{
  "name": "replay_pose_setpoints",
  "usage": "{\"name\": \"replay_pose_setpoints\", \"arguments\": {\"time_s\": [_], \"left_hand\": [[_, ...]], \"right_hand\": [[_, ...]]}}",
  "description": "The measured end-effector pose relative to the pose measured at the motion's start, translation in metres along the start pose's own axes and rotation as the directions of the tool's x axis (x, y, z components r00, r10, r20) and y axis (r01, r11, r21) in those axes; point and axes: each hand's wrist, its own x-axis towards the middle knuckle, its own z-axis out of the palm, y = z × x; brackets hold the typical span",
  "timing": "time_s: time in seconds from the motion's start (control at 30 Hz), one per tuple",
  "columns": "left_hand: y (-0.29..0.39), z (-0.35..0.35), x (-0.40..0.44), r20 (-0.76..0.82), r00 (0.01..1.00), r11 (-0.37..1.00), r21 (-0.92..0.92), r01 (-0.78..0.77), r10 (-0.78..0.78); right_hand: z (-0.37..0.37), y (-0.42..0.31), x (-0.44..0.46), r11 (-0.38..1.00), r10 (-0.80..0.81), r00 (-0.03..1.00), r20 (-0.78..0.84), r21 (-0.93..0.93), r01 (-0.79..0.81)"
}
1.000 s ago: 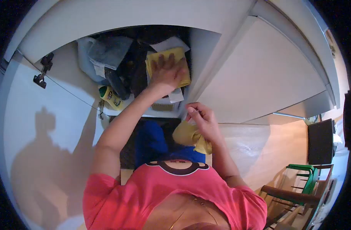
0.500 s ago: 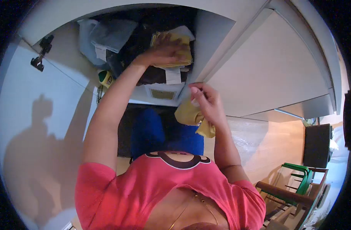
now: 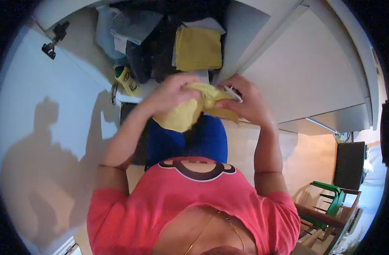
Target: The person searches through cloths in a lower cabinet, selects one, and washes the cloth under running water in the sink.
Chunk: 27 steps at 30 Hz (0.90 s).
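A crumpled yellow cloth (image 3: 180, 115) hangs between my two hands in front of the open cabinet. My left hand (image 3: 174, 92), blurred by motion, grips its upper left part. My right hand (image 3: 248, 102) pinches the other end, and a small white piece (image 3: 233, 94), perhaps a label, shows between its fingers. Just beyond my hands, a folded yellow cloth (image 3: 198, 49) lies on top of a pile inside the cabinet. To its left are light blue-grey cloths (image 3: 137, 23) with a white label.
A yellow bottle with a green cap (image 3: 126, 80) stands at the cabinet's left edge. An open door (image 3: 45, 106) with a dark hinge is at left, a white cabinet front (image 3: 305, 68) at right. A green chair (image 3: 330, 204) stands at lower right.
My left hand has left the folded yellow cloth in the cabinet and come back to grip the crumpled one. My right hand has lifted that cloth slightly, and it is now spread between both hands.
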Motion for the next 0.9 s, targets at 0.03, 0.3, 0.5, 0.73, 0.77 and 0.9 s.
{"name": "replay_pose_setpoints", "arguments": {"time_s": [0.03,0.3,0.5,0.73,0.77,0.9], "left_hand": [[-0.005,-0.008,-0.001,0.017,1.000,0.999,-0.049,0.017,-0.016],[-0.007,0.001,-0.013,-0.284,0.951,0.986,0.142,-0.085,0.123],[-0.008,0.060,-0.013,-0.385,0.919,0.996,0.058,-0.066,0.084],[-0.028,0.016,-0.030,0.102,0.859,0.669,-0.584,0.460,-0.502],[-0.026,0.012,-0.034,0.082,0.890,0.623,-0.686,0.376,-0.448],[-0.015,-0.009,-0.041,-0.050,0.946,0.491,-0.863,0.121,-0.321]], "right_hand": [[0.002,0.001,-0.002,0.999,0.037,0.999,0.029,-0.003,-0.037],[0.013,-0.004,0.006,0.890,0.361,0.931,-0.047,0.314,-0.329],[0.026,-0.002,0.014,0.999,-0.043,0.976,0.214,0.010,0.042],[0.005,-0.020,0.030,0.896,-0.164,0.986,-0.032,-0.423,0.135],[0.007,-0.023,0.034,0.861,-0.241,0.964,-0.112,-0.483,0.159],[0.033,-0.024,0.026,0.997,-0.063,0.890,-0.452,-0.066,0.037]]}}
